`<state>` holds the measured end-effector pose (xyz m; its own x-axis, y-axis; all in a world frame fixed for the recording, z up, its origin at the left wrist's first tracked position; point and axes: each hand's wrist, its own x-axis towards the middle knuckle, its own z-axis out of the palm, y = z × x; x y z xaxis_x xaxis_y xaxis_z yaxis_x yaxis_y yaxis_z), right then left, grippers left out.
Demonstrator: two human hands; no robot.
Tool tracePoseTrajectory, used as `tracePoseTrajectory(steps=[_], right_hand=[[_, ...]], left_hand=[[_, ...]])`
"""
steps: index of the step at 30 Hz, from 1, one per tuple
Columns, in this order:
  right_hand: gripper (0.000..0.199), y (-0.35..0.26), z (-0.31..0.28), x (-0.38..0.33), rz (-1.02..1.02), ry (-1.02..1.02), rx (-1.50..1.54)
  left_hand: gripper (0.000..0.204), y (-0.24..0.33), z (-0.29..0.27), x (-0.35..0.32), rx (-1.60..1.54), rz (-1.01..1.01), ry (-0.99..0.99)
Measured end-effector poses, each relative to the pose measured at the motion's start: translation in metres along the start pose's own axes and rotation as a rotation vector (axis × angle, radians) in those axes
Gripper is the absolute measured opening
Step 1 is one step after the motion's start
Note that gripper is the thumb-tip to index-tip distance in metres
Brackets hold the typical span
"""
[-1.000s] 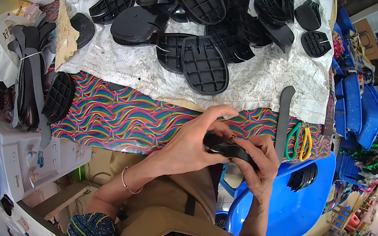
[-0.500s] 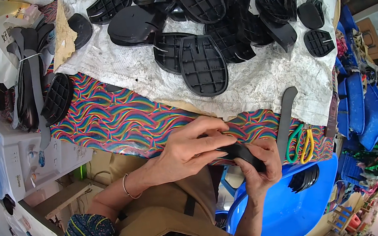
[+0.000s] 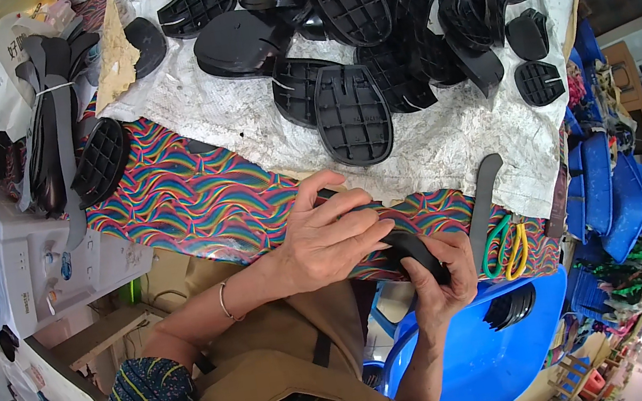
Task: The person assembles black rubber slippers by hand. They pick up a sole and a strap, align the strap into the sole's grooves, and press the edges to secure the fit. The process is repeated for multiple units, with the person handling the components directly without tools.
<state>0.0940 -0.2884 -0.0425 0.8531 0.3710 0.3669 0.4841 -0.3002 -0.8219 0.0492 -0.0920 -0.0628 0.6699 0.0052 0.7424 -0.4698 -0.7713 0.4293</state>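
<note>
Between my two hands, over the front edge of the table, is a curved black shoe heel piece (image 3: 407, 246), mostly covered by fingers. My right hand (image 3: 448, 271) pinches its right end, the thumb pressed along the near side. My left hand (image 3: 330, 232) is closed over its left part, fingers bent across it. A black edge also shows beneath the left index finger. Just right of my hands lies a flat dark strip (image 3: 485, 199) with a rounded end. Beside it are scissors with a green and a yellow handle (image 3: 518, 249).
Many black moulded heel pieces (image 3: 354, 119) are heaped on a white sheet (image 3: 446, 139) over the patterned tabletop (image 3: 195, 199). Bundled dark strips (image 3: 54, 108) lie at the left. A blue tub (image 3: 482, 368) with black pieces stands below right, with blue bins (image 3: 622, 195) beyond.
My left hand has shifted slightly up the black heel piece, its index finger now raised and stretched farther along. My right hand keeps its pinch. The whole view has shifted slightly.
</note>
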Motion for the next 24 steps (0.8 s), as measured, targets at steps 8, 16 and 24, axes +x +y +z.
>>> tracePoseTrajectory(steps=[8, 16, 24], right_hand=[[0.030, 0.002, 0.006, -0.004, 0.024, 0.118, 0.009], [0.017, 0.020, 0.012, -0.021, 0.345, 0.523, 0.745], [0.023, 0.015, 0.033, -0.032, 0.412, 0.359, 0.775]], left_hand=[[0.029, -0.005, 0.010, 0.003, 0.133, 0.123, 0.155], [0.035, 0.021, 0.002, 0.004, -0.429, -0.528, 0.131], [0.038, 0.033, 0.007, 0.019, -0.391, -0.409, -0.004]])
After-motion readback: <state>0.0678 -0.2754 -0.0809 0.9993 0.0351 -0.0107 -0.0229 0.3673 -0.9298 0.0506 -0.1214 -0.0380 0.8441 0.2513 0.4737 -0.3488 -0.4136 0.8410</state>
